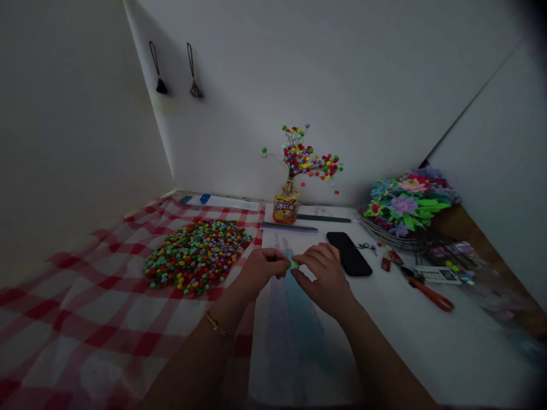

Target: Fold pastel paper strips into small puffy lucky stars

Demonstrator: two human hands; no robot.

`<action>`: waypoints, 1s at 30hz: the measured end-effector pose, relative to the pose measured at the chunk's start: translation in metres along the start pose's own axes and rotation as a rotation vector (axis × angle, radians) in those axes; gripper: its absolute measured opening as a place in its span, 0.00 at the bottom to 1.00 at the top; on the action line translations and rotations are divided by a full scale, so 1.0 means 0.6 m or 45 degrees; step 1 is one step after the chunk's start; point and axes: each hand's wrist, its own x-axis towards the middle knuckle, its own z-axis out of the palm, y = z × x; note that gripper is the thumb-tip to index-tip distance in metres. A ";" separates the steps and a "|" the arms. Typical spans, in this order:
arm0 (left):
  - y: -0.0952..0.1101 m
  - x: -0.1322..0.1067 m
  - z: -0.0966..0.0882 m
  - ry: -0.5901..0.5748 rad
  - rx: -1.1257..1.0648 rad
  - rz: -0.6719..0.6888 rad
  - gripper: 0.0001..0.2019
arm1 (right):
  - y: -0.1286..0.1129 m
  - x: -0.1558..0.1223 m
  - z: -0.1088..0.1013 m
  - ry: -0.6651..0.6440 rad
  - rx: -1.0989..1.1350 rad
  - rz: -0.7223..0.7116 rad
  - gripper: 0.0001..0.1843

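Observation:
Between my fingertips is a small pale green folded paper piece (pixel 294 265), much like a little paper star. My left hand (pixel 265 267) pinches it from the left with thumb and forefinger. My right hand (pixel 325 278) holds its other side, fingers bent over it; part of the piece is hidden. Under both hands lie long paper strips (pixel 299 307), purple on the left and teal on the right, on the white tabletop (pixel 427 347). To the left a big heap of coloured paper stars (pixel 199 253) spreads over a red-and-white checked cloth (pixel 98 307).
Behind my hands stands a labelled bottle (pixel 285 208) holding stems of coloured stars (pixel 301 156). A black phone (pixel 349 254) lies right of my right hand, with orange-handled pliers (pixel 431 296) beyond. Fuzzy flowers (pixel 404 202) fill the back right, against the wall.

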 end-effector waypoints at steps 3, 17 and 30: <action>0.002 -0.001 0.001 -0.006 0.023 -0.021 0.02 | -0.002 -0.001 0.000 -0.003 -0.038 0.016 0.07; -0.019 0.008 -0.007 -0.075 -0.238 -0.011 0.06 | -0.001 -0.002 0.000 0.033 0.011 0.093 0.04; -0.003 0.001 -0.003 -0.015 0.063 0.057 0.09 | -0.002 0.000 0.001 -0.160 0.556 0.559 0.05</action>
